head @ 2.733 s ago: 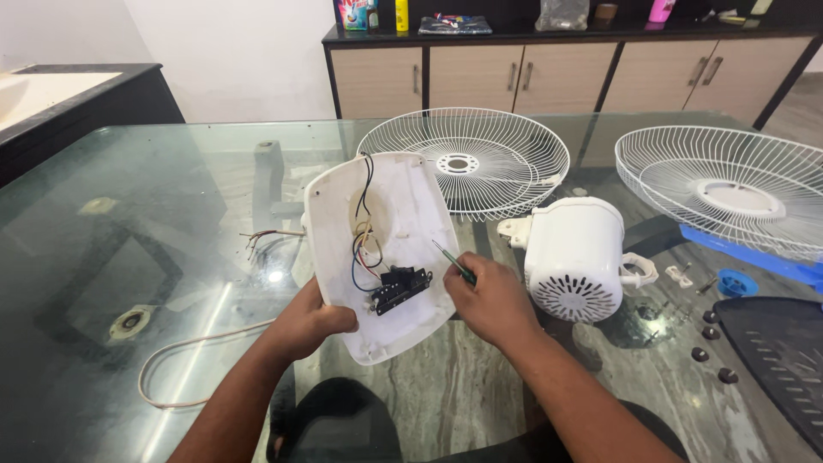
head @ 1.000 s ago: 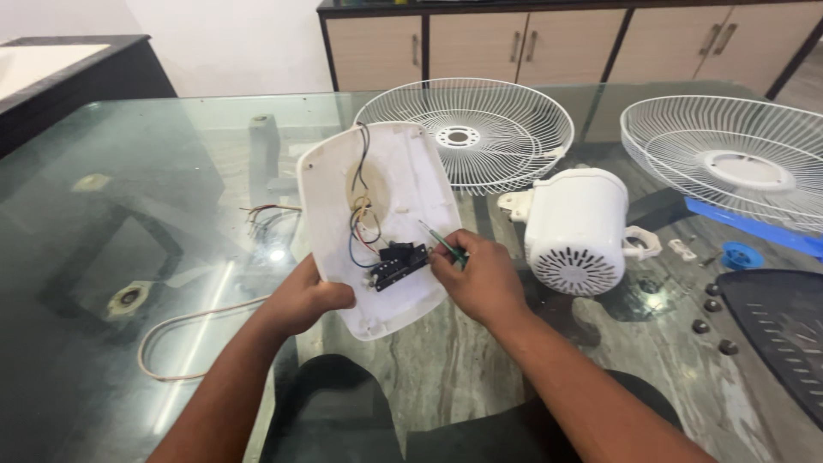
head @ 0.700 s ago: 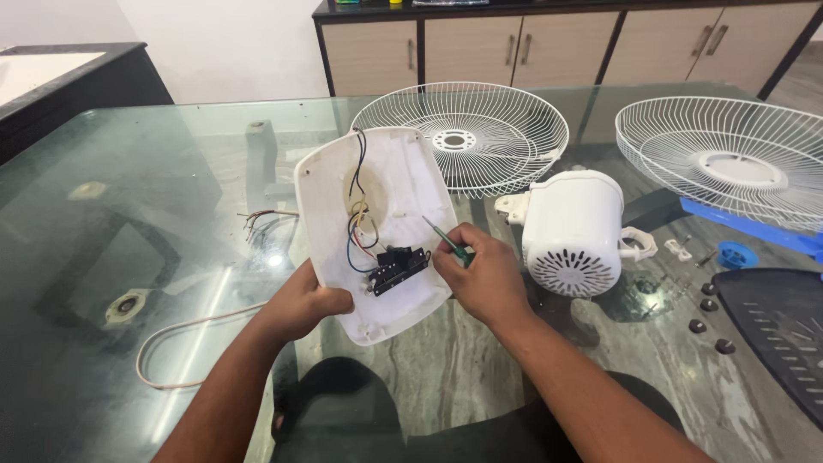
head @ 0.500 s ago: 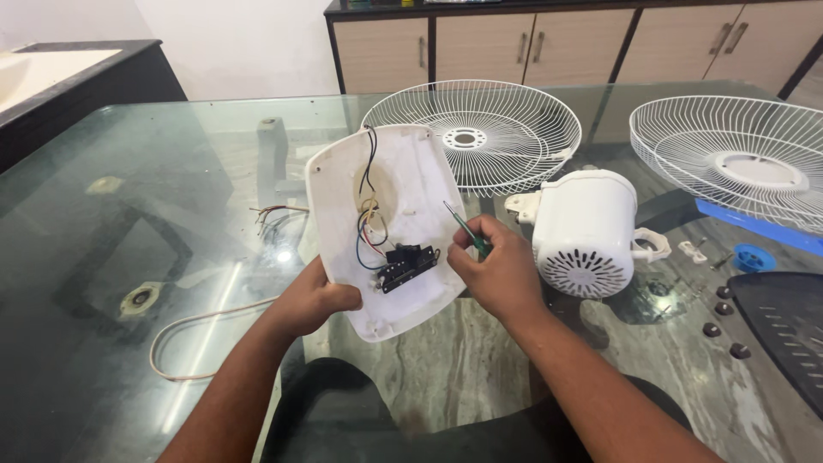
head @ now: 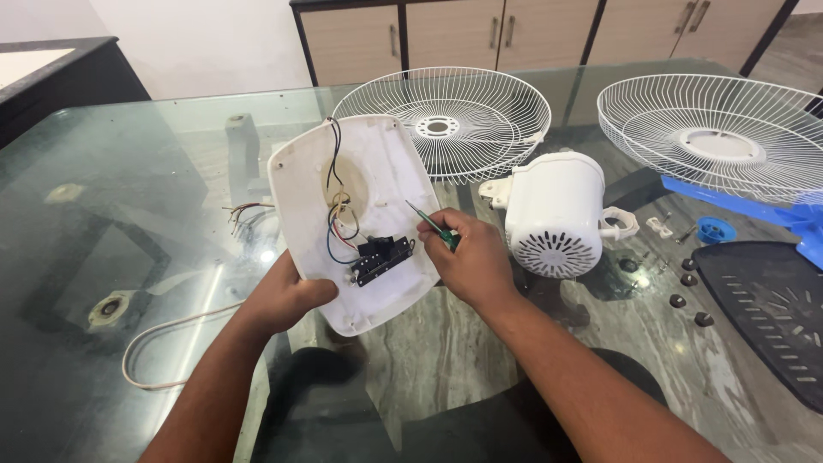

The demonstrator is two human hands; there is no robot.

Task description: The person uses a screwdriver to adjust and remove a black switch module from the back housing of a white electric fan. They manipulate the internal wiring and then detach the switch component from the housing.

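Gripping the white fan base cover (head: pixel 360 219) tilted above the glass table (head: pixel 129 171), the left hand (head: pixel 287 296) steadies it while the right hand (head: pixel 467 257), clenched on a green screwdriver (head: pixel 433 225), has drawn back slightly from the black switch block (head: pixel 381 257).

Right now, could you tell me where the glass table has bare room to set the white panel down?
Bare glass lies left of the panel, beyond the cord. The right is crowded: motor, grilles, screws.

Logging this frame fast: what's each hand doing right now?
Left hand: closed on the white fan base cover's lower edge.
Right hand: closed on a green screwdriver.
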